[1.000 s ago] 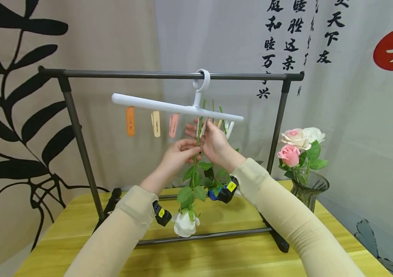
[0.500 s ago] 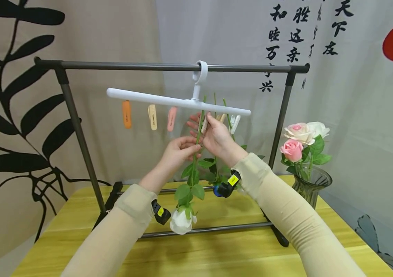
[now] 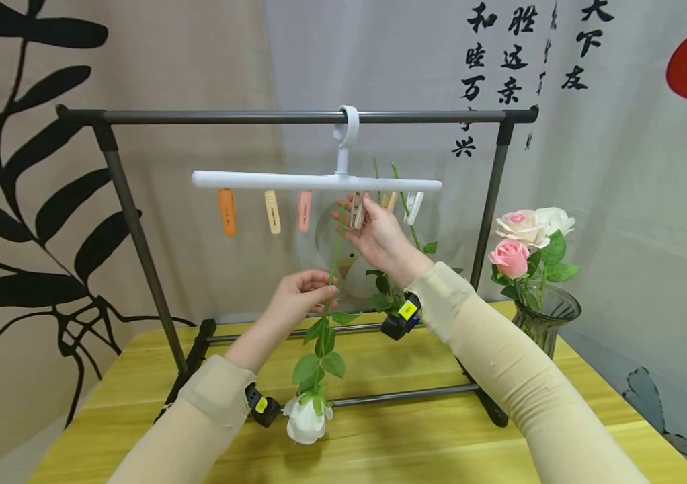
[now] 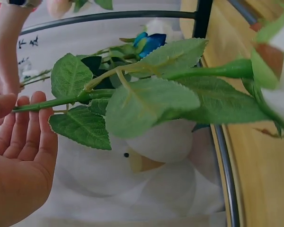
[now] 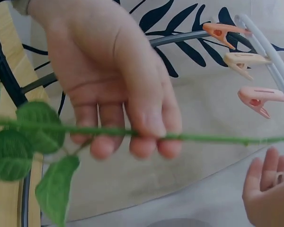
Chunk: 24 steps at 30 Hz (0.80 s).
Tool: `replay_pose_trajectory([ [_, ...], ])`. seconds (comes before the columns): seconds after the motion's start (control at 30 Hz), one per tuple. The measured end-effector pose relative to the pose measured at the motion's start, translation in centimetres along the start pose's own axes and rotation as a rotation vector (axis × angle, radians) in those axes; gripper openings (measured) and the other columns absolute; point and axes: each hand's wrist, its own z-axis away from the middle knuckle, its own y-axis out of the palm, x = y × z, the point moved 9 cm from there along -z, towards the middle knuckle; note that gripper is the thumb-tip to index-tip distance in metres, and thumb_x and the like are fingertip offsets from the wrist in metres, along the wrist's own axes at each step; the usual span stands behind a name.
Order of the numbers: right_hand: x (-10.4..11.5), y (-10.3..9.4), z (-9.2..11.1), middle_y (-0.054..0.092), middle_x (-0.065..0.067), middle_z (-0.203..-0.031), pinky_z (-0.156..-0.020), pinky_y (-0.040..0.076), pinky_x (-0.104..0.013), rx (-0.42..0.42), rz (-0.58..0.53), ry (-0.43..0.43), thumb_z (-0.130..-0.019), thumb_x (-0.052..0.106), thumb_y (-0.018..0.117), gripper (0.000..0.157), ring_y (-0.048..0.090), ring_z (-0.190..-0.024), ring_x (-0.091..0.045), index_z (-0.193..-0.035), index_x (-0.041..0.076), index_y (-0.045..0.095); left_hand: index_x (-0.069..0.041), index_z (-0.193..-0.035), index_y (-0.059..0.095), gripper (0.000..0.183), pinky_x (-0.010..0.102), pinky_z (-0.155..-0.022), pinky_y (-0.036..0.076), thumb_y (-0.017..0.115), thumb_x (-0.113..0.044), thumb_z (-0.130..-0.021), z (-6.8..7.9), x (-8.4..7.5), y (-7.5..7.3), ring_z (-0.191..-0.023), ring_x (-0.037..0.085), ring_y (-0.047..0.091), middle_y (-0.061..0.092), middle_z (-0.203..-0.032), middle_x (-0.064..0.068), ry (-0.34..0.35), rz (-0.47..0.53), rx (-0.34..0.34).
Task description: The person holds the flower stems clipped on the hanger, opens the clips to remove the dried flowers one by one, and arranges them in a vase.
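My left hand (image 3: pixel 304 296) pinches the green stem of a white rose (image 3: pixel 307 422), which hangs head down. The stem's upper end stands just left of my right hand, below the hanger bar. In the left wrist view the thumb and fingers meet on the stem (image 4: pixel 47 104), with leaves beyond them. My right hand (image 3: pixel 382 235) pinches a pale clothespin (image 3: pixel 357 210) under the white hanger (image 3: pixel 271 180), its other fingers spread behind. Only part of the right hand (image 5: pixel 270 189) shows in its wrist view.
Orange (image 3: pixel 226 212), cream (image 3: pixel 272 212) and pink (image 3: pixel 304 211) clothespins hang at left. More clips, including a white one (image 3: pixel 414 208), and stems hang at right, with a blue flower (image 4: pixel 154 45) below. The dark rack (image 3: pixel 210 117) stands on a wooden table; a glass vase (image 3: pixel 546 316) holds roses.
My left hand has drawn the white rose down and left, its stem end dropping from above the hanger bar to below it. The hanger has levelled. My right hand stays at the clothespin.
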Motion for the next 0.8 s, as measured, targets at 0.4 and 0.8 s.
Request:
replay_pose_trajectory([
  [0.4, -0.2, -0.7, 0.8, 0.034, -0.017, -0.149, -0.113, 0.025, -0.046, 0.038, 0.102, 0.1, -0.107, 0.039, 0.03, 0.038, 0.034, -0.137, -0.033, -0.128, 0.01, 0.041, 0.0, -0.113, 0.064, 0.022, 0.033, -0.071, 0.056, 0.064, -0.012, -0.095, 0.5, -5.6, 0.5, -0.08, 0.019, 0.068, 0.069, -0.096, 0.01, 0.14, 0.005, 0.044],
  [0.8, 0.3, -2.0, 7.0, 0.033, -0.025, -0.15, -0.112, 0.028, -0.044, 0.192, 0.511, 0.192, -0.106, 0.026, 0.037, 0.055, 0.033, -0.138, -0.036, -0.151, -0.004, 0.022, 0.002, -0.115, 0.064, 0.024, 0.031, -0.069, 0.056, 0.064, -0.011, -0.095, 0.5, -7.7, 0.9, -0.082, 0.024, 0.068, 0.069, -0.098, 0.012, 0.188, -0.004, 0.034],
])
